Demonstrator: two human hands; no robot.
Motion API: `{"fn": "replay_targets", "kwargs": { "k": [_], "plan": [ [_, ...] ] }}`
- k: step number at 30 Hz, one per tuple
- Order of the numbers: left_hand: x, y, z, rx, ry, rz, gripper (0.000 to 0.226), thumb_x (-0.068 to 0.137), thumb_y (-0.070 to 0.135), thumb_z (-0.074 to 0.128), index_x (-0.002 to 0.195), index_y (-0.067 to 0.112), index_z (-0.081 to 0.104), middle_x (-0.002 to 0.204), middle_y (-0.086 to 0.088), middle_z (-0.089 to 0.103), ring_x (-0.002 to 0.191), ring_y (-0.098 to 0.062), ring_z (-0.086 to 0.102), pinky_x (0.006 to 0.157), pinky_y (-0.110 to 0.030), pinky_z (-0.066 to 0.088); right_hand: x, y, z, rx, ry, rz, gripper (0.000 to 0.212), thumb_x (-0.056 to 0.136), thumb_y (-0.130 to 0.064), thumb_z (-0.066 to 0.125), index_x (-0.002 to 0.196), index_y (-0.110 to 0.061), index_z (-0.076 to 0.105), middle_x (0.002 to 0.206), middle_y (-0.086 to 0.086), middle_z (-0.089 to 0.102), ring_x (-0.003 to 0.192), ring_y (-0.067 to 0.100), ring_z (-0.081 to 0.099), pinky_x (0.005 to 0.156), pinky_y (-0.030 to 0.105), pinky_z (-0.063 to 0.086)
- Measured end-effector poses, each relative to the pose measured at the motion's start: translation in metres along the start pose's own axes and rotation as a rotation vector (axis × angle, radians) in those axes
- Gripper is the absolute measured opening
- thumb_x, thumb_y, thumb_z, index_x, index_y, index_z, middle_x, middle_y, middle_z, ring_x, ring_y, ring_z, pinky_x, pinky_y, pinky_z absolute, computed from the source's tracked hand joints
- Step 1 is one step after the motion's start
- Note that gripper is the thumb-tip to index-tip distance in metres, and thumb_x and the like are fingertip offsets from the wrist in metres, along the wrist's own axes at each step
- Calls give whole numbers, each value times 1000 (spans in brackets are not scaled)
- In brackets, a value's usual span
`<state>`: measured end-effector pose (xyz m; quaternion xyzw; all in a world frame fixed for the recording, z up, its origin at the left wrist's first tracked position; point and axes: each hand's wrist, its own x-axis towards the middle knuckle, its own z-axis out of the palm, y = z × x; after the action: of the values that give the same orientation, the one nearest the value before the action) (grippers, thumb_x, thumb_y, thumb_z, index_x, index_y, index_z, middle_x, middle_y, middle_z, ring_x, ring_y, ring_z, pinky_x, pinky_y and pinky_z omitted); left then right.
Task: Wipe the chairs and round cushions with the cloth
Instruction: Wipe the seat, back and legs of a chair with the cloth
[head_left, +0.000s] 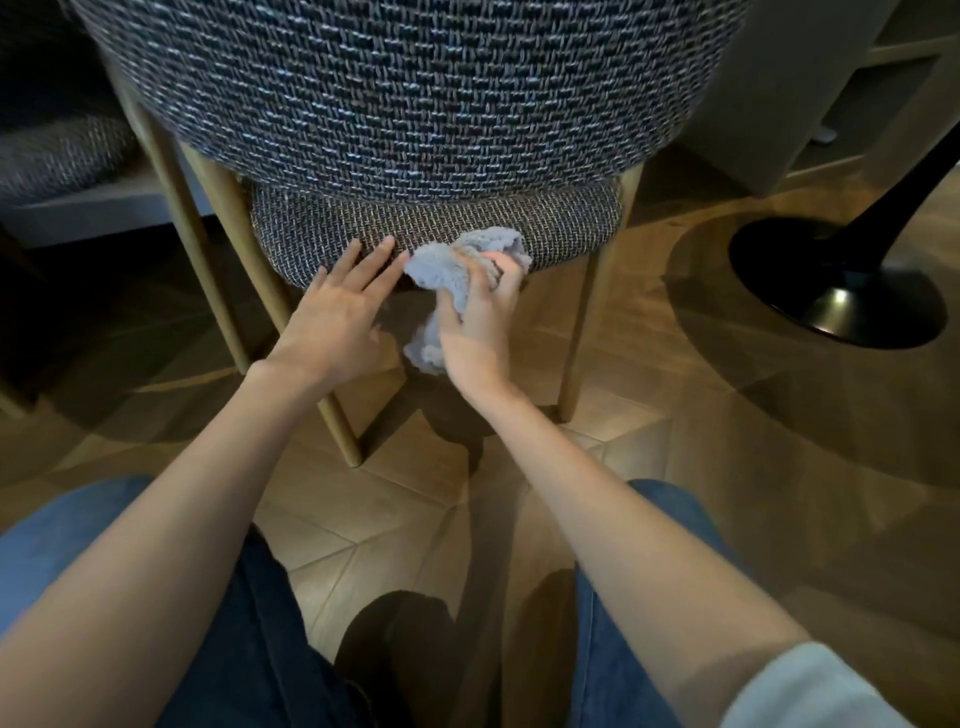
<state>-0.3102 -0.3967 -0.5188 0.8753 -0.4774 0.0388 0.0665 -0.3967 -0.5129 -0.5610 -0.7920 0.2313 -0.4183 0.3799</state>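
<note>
Where the fingers (506, 270) of the right hand (478, 322) curl round the cloth (447, 270), they bunch the pale grey-blue fabric into a wad and hold it against the back rim of the round cushion (571, 228). A loose tail of the cloth hangs down past the heel of that hand. The left hand (337, 306) holds nothing. Its fingers (374, 260) lie straight and close together, and their tips touch the cushion's lower edge just beside the cloth. Its thumb is mostly out of sight under the palm. Both bare forearms reach forward from the bottom of the view, and the right one ends in a pale sleeve (810, 691) at the corner.

The chair (415, 93) is seen from behind. Its woven backrest fills the top of the view and hides the seat top, so only the cushion's rear band shows beneath it. How much cloth sits inside the right palm cannot be told. Wooden legs (218, 270) run down to the wooden floor (675, 467), and the far ones are partly covered by the arms. A second chair (57, 150) at the left is dark and blurred. A black pedestal base (836, 291) stands at the right, with its column cut off by the edge. Knees in blue jeans (234, 649) show at the bottom.
</note>
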Motion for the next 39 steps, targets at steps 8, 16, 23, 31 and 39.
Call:
{"fn": "replay_targets", "kwargs": {
  "k": [8,16,23,31,39],
  "plan": [
    [-9,3,-1,-118,16,-41,75,94,5,52,154,25,10,161,-2,-3,147,-28,-9,118,-45,3,26,31,-43,-174,126,24,41,81,-11,63,121,-5,61,129,24,39,122,41,40,108,47,33],
    [-25,-22,-17,-266,13,-57,62,94,7,54,150,15,29,156,-1,28,143,-17,25,114,-26,23,4,11,-11,-134,-175,-122,47,80,-11,71,125,-10,57,134,18,34,129,36,33,107,25,22],
    [-55,-16,-46,-1104,-222,-398,29,87,58,47,111,43,54,123,3,60,110,-10,56,94,-35,49,-8,-21,-12,-92,-583,-275,95,69,-26,81,147,-12,28,146,7,19,135,25,19,112,33,21],
    [-67,-68,-46,-1029,179,-680,24,89,16,65,112,11,61,98,-4,66,92,-14,66,81,-28,57,-1,-60,25,174,-703,-207,54,90,7,46,141,-10,44,148,-2,32,130,-12,22,108,4,20],
    [-20,-118,-51,-1035,636,-790,28,90,10,56,116,19,55,86,3,61,79,-9,59,88,-38,53,21,-92,100,210,-782,-101,68,92,16,35,153,-10,20,161,-2,10,147,10,10,120,33,22]
  ]
}}
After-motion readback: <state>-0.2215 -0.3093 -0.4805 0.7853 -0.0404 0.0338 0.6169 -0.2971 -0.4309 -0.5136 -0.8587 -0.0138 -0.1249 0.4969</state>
